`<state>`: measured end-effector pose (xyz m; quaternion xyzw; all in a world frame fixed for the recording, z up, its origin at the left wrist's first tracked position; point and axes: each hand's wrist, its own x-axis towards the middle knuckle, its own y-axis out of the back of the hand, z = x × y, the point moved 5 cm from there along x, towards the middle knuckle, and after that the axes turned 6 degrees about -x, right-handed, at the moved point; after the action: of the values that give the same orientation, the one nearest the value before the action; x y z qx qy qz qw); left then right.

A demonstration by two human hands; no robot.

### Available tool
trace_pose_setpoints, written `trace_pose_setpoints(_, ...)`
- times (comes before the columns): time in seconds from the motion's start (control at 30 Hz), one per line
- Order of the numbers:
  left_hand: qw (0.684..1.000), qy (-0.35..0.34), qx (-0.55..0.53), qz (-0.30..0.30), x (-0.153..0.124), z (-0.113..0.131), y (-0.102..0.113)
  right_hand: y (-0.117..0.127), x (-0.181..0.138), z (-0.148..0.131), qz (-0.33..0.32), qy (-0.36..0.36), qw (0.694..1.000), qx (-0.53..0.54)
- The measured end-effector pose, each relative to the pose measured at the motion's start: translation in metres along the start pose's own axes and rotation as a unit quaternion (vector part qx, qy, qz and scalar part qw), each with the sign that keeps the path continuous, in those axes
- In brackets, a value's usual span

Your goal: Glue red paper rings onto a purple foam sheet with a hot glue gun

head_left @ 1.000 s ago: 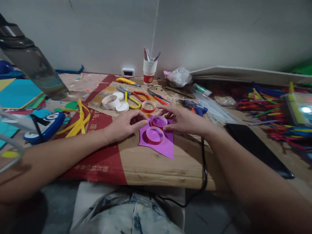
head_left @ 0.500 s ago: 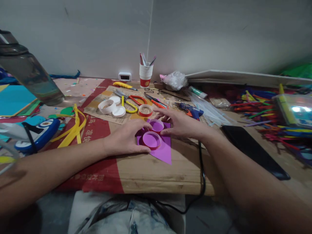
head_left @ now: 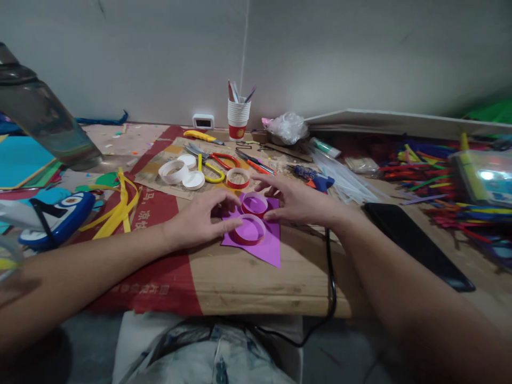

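Observation:
Two paper-cup rings, cut with red outsides and white insides, stand on a purple sheet [head_left: 272, 250]. The near ring [head_left: 250, 241] sits in front of the far ring [head_left: 254, 209]. My left hand [head_left: 202, 216] is open on the left, thumb tip at the near ring's edge and index finger close to the far ring. On the right, my right hand [head_left: 294, 200] has its fingers spread behind the far ring. Its thumb lies against or just beside that ring's right side; actual contact is hard to tell.
Behind lie another red ring [head_left: 237, 180], white cup pieces [head_left: 193, 180], scissors [head_left: 216, 169], a yellow cutter [head_left: 200, 136] and a blue glue gun [head_left: 316, 178]. Stacked cups [head_left: 239, 114] hold pens. A phone [head_left: 416, 245] lies right, a bottle [head_left: 48, 112] left. A black cable [head_left: 331, 277] crosses the table edge.
My left hand has drawn back a little to the left, its thumb and fingers coming away from the rings and baring more of the purple sheet. My right hand stays nearly in place.

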<state>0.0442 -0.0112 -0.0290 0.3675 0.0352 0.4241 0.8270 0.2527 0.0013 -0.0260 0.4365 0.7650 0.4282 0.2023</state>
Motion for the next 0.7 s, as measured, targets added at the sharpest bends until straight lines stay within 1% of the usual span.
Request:
trace_pose_setpoints(0.07, 0.998, 0.029, 0.005, 0.046, 0.001, -0.005, 0.006, 0.008, -0.003, -0.001, 0.021, -0.003, 0.999, -0.025)
trace_pose_setpoints(0.13, 0.997, 0.052, 0.011, 0.064, 0.003, -0.010, 0.009, 0.016, -0.006, -0.003, 0.036, -0.001, 0.998, -0.045)
trace_pose_setpoints(0.23, 0.996, 0.071, 0.010, 0.053, 0.005, -0.016, 0.008, 0.020, -0.010, -0.013, 0.026, 0.034, 0.997, -0.062)
trace_pose_setpoints(0.37, 0.997, 0.069, 0.017, 0.039, 0.006, -0.018, 0.007, 0.010, -0.010, -0.028, 0.002, 0.094, 0.993, -0.076)
trace_pose_setpoints(0.5, 0.997, 0.065, 0.015, 0.029, 0.006, -0.017, 0.006, 0.000, -0.008, -0.032, -0.017, 0.096, 0.992, -0.079)
trace_pose_setpoints(0.7, 0.998, 0.056, 0.023, 0.022, 0.007, -0.014, 0.004, -0.001, -0.006, -0.032, -0.018, 0.100, 0.992, -0.070)
